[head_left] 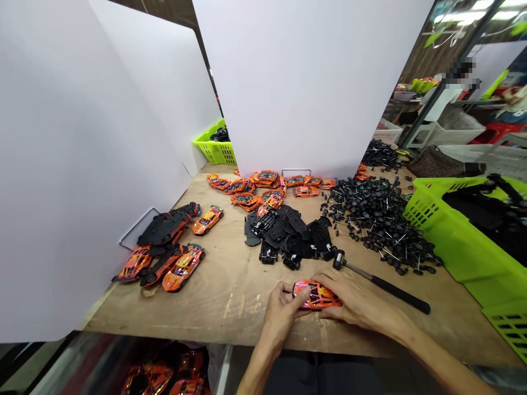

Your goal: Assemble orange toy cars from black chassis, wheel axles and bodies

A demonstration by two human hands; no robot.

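An orange toy car (pixel 321 296) lies near the front edge of the wooden table, held between both hands. My left hand (pixel 284 304) grips one end, its thumb on top of the body. The fingers of my right hand (pixel 349 299) wrap the other end and hide part of it. Just beyond my right hand rests a hammer (pixel 382 282) with a black grip. Farther back lie several black car chassis (pixel 288 233) in a pile, some with wheels attached. Several orange car bodies (pixel 267 189) are heaped behind them.
Wheels on axles (pixel 370 214) form a large heap at the right. Beside it stands a green basket (pixel 448 241) of black parts. Several assembled cars (pixel 183 266) lie at the left. White panels (pixel 296 82) rise behind the table (pixel 214 307). A person (pixel 448 99) sits in the background.
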